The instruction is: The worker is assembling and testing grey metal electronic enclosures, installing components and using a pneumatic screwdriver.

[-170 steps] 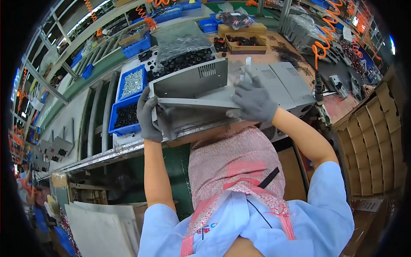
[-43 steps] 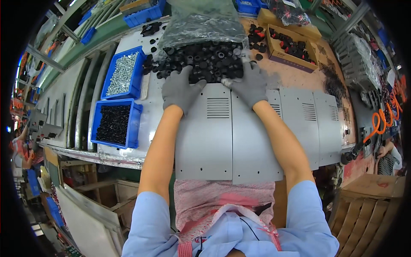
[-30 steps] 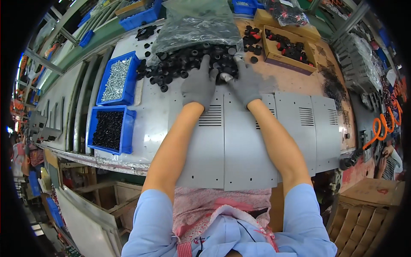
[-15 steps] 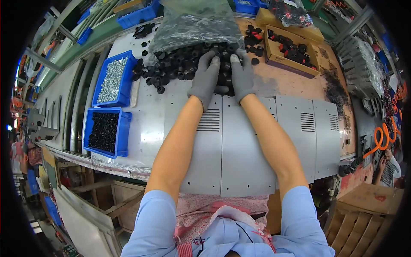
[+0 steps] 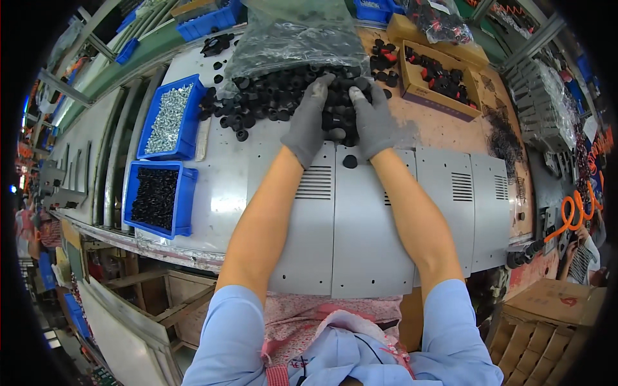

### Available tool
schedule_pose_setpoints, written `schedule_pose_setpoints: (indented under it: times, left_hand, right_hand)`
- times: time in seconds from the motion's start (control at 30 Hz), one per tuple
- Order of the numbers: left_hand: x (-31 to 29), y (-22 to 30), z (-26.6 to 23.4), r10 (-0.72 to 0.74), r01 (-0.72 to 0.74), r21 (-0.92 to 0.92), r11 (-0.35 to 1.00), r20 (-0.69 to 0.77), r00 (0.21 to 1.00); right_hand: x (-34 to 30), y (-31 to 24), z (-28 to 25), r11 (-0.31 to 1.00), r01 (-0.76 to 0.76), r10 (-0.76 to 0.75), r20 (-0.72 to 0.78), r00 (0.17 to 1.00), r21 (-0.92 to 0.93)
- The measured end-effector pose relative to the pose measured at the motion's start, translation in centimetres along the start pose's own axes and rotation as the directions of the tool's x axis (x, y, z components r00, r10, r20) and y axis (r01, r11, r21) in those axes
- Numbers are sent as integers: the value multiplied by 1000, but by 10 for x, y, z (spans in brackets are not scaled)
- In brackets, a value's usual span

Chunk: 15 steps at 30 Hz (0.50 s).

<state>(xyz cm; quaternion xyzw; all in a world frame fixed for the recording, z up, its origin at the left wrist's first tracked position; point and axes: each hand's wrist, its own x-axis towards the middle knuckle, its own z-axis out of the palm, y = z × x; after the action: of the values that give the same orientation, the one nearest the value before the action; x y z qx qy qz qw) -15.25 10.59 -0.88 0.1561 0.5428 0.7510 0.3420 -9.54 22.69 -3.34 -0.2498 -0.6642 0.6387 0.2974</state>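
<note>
Taking the gap between our hands as the middle of the dial: at nine o'clock there's a blue bin full of silver screws, with a second blue bin at eight, loaded with small black parts too tiny for us to pin down.

The big pile of black caps spreads from ten o'clock right into our hands, spilling out from under a clear plastic bag at eleven.

Our left hand (grey glove) has its fingers close together, tips pointing at twelve and in among the caps. Some caps sit right off its inner edge at three o'clock. Is it actually gripping one? We honestly can't tell.

Between the hands there's a clump of caps, and one loose cap at six o'clock, clear of both hands, on the grey vented metal panels running under our forearms.

Our right hand has its pale thumb tip at eleven o'clock from the palm, right by the caps. Fingertips are partly hidden, so no idea if they're pinching anything.

Over at two o'clock: an open cardboard box with black-and-red parts. At four, an orange coiled hose.
</note>
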Motion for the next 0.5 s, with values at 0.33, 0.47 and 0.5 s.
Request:
schedule_pose_setpoints:
  times: [0.33, 0.47, 0.5]
  left_hand:
    - [6, -16, 2, 286, -272, 137, 952, -95, 953]
    - [1, -11, 3, 192, -189, 56, 980, -58, 980]
    - [-4, -6, 6, 135, -133, 31, 991, -50, 990]
  right_hand:
    - [-18, -33, -9, 891, -161, 105, 152, 983, 425]
    - [-28, -45, -50, 785, -329, 231, 245, 942, 524]
    - [-32, -44, -64, 770, -344, 245, 248, 937, 538]
